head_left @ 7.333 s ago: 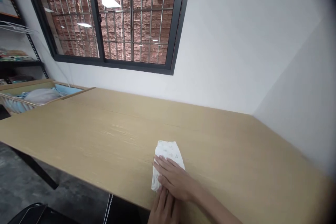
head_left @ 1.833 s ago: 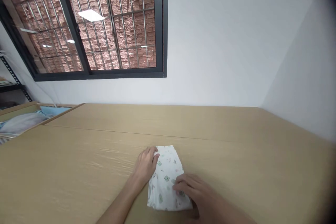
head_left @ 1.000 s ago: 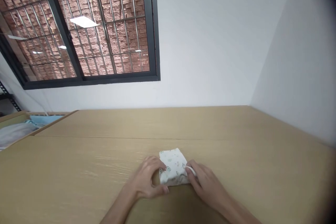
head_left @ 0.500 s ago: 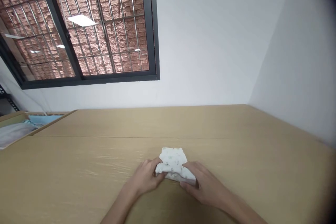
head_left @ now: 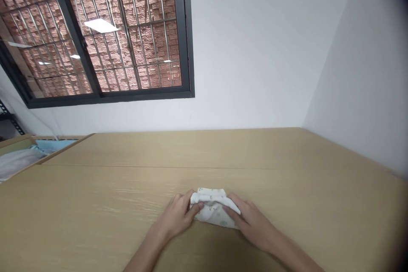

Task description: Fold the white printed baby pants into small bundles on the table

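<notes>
A small white cloth (head_left: pixel 214 213) with a scattered print lies partly folded on the wooden tabletop (head_left: pixel 108 204), near the lower middle of the head view. A rolled or folded ridge runs across it from side to side. My left hand (head_left: pixel 180 212) pinches the ridge's left end, thumb on the near side and fingers behind. At the right end my right hand (head_left: pixel 247 216) grips it the same way, its thumb reaching over the front. A flat part of the cloth shows beyond the ridge, and another lies on the near side. Which garment or cloth it is, I cannot tell.
An open box (head_left: pixel 41 161) holding white and light blue fabric stands at the far left. Behind the table rises a white wall (head_left: pixel 248 51) with a dark-framed, barred window (head_left: pixel 143 92). A seam crosses the tabletop. Another wall borders the right side.
The folded ridge has been turned away from me, so less cloth shows beyond it and more on the near side. Both hands keep hold, nearly in the same place.
</notes>
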### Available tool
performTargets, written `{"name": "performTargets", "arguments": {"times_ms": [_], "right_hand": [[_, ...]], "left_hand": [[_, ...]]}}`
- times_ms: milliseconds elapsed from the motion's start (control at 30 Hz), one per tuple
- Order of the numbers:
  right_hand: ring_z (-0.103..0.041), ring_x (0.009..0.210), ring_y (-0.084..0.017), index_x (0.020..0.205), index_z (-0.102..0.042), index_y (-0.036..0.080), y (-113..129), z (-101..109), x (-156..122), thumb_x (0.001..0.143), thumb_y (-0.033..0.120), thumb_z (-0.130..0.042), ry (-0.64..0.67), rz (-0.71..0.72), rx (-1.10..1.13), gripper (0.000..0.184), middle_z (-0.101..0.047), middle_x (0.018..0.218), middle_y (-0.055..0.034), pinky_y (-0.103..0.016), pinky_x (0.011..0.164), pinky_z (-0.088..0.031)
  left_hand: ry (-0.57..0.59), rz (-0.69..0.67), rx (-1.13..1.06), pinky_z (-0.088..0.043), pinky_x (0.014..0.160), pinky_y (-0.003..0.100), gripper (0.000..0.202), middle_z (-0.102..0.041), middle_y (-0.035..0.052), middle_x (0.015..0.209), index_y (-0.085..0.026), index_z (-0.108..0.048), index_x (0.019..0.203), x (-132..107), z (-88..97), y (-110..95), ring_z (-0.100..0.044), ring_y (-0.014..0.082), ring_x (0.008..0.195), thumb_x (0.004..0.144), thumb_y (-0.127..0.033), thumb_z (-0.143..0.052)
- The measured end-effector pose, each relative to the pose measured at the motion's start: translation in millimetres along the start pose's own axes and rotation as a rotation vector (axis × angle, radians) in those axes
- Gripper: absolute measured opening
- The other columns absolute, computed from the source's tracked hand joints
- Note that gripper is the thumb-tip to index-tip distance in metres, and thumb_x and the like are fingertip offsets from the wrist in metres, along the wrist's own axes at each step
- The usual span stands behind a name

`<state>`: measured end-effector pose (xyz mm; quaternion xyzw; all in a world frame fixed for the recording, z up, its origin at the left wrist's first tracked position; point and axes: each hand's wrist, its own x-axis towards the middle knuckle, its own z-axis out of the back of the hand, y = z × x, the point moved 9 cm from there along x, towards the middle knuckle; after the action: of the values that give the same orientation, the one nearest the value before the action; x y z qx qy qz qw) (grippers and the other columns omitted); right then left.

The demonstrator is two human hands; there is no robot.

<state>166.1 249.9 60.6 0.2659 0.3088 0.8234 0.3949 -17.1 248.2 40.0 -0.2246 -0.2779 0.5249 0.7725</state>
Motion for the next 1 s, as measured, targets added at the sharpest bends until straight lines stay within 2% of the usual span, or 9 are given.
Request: {"name": "performTargets", "arguments": {"times_ms": [233,567,667,800,1000], "right_hand": [[-0.063,0.088,-0.022,0.112,-0.055,0.025,-8.6,0.1,-0.8,0.104,0.053,-0.037,-0.011,-0.027,-0.018,0.034,-0.069,0.101,-0.0033,-0.033,0.077,-0.047],[-0.063,0.088,-0.022,0.107,-0.059,0.024,-5.4,1.9,1.1,0.103,0.051,-0.040,-0.034,0.022,0.004,0.034,-0.069,0.102,-0.0047,-0.032,0.078,-0.047],[-0.063,0.088,-0.023,0.107,-0.064,0.024,-2.3,0.6,1.2,0.102,0.052,-0.042,-0.018,0.047,0.011,0.035,-0.070,0.102,-0.0052,-0.033,0.080,-0.048],[-0.064,0.082,-0.023,0.094,-0.067,0.022,-0.9,-1.4,0.9,0.102,0.054,-0.042,0.001,0.033,-0.011,0.042,-0.071,0.092,-0.0053,-0.034,0.079,-0.048],[-0.065,0.089,-0.025,0.098,-0.067,0.021,4.7,-2.0,-0.5,0.103,0.055,-0.037,0.021,0.045,0.065,0.046,-0.072,0.099,-0.0063,-0.034,0.084,-0.049]], "left_hand": [[-0.013,0.016,-0.044,-0.033,0.061,0.026,0.035,-0.059,-0.0034,0.072,-0.023,-0.060,0.094,2.5,0.8,-0.9,-0.052,0.0146,0.065,0.098,-0.055,-0.046],[-0.036,0.012,-0.021,-0.035,0.065,0.028,0.030,-0.065,-0.0006,0.079,-0.023,-0.060,0.094,3.5,-3.5,1.7,-0.056,0.0170,0.071,0.098,-0.050,-0.046],[-0.038,0.027,0.002,-0.035,0.066,0.028,0.031,-0.064,0.0002,0.079,-0.023,-0.060,0.092,2.6,-1.3,0.4,-0.056,0.0187,0.074,0.097,-0.050,-0.047],[-0.011,0.032,0.016,-0.036,0.067,0.029,0.035,-0.065,0.0011,0.079,-0.022,-0.061,0.091,1.8,-0.8,-1.7,-0.056,0.0195,0.075,0.097,-0.053,-0.046],[0.000,0.025,0.020,-0.036,0.066,0.029,0.042,-0.064,0.0011,0.078,-0.022,-0.061,0.090,0.3,-1.2,-3.1,-0.055,0.0193,0.074,0.098,-0.058,-0.043]]}}
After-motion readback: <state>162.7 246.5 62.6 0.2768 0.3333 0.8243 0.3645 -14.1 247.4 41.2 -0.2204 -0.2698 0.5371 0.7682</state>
